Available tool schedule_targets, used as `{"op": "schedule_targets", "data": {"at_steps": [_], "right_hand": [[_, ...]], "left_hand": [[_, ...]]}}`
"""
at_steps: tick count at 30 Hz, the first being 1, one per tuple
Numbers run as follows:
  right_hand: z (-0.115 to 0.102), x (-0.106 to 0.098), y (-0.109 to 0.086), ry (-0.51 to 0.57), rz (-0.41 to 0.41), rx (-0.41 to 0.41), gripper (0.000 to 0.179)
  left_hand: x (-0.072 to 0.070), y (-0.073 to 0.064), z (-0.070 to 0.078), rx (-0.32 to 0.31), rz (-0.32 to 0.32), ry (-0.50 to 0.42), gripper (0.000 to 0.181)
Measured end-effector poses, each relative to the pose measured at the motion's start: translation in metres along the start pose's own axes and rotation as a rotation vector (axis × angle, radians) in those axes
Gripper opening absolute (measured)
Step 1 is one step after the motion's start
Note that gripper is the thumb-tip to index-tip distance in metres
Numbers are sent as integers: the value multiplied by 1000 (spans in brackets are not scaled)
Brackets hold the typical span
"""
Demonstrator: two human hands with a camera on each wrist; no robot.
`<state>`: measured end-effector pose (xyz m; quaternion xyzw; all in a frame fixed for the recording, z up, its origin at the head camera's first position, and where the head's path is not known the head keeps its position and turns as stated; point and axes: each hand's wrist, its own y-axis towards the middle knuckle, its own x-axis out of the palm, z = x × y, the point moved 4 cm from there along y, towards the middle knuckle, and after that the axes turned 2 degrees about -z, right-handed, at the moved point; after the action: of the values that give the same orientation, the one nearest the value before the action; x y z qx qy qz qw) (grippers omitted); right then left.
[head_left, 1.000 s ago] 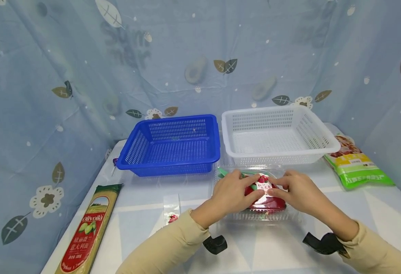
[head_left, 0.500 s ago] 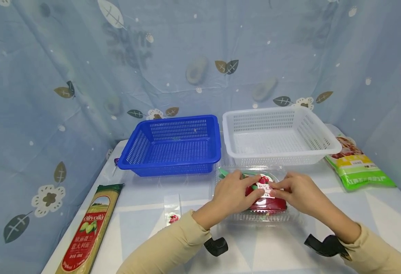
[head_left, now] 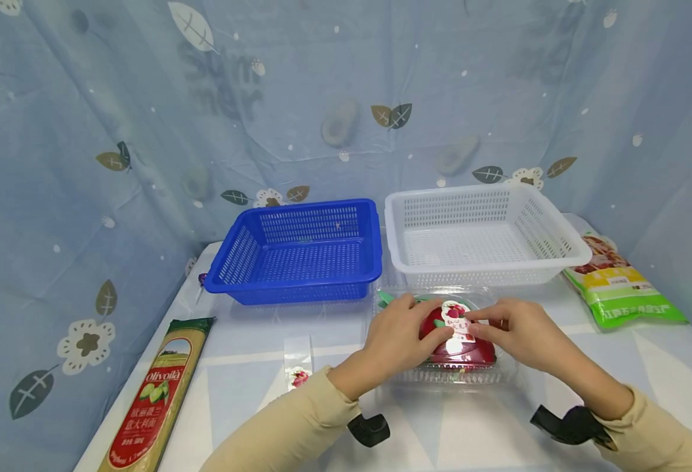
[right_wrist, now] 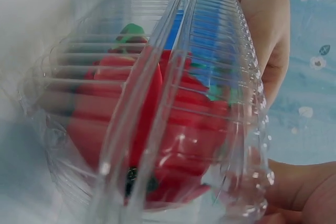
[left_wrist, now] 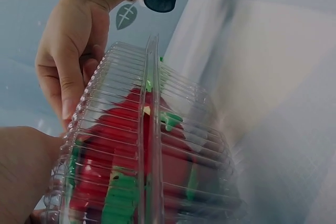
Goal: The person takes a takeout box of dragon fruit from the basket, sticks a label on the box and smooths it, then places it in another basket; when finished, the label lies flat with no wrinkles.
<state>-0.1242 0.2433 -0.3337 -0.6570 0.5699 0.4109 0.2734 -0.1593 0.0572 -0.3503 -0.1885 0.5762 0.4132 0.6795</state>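
Note:
A clear plastic clamshell box point(head_left: 434, 377) lies closed on the table, with red dragon fruit point(head_left: 481, 353) with green tips inside. On its lid sits a white label point(head_left: 458, 328) printed with dragon fruit. My left hand point(head_left: 394, 335) rests on the lid's left side, its index finger and thumb extended toward the label's left edge. From the other side, my right hand point(head_left: 531, 333) touches the label's right edge with index finger and thumb. Both wrist views show the box's ribbed side and the red fruit through it; much of each hand's underside is hidden.
Behind the box stand a blue basket point(head_left: 298, 292) and a white basket point(head_left: 481, 270). A spaghetti pack point(head_left: 153, 396) lies at the left, a green food bag point(head_left: 620, 288) at the right. A label strip point(head_left: 297, 357) lies left of the box, and a lollipop point(head_left: 201, 280) beside the blue basket.
My left fingertips have drawn back slightly from the label, so more of it shows. The right fingers have shifted slightly to the label's right edge. The box stays in place.

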Motion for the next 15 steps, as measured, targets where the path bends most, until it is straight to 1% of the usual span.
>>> {"op": "schedule_targets", "data": {"at_steps": [4,7,11,13,15], "right_hand": [[2,-3,0,30,10,22,29],[4,-5,-1,48,26,39,27],[11,-8,-1,64,45,66,26],[15,-10,-1,66,60,78,26],[20,-11,-1,70,76,94,28]], "left_hand": [[-4,-3,-3,20,31,-58,47],[-9,-7,-10,10,45,-153,44],[-17,-15,-25,-29,61,-267,40],[-21,-19,-35,-47,88,-318,38],[-23,-23,-46,-78,128,-367,38]]}}
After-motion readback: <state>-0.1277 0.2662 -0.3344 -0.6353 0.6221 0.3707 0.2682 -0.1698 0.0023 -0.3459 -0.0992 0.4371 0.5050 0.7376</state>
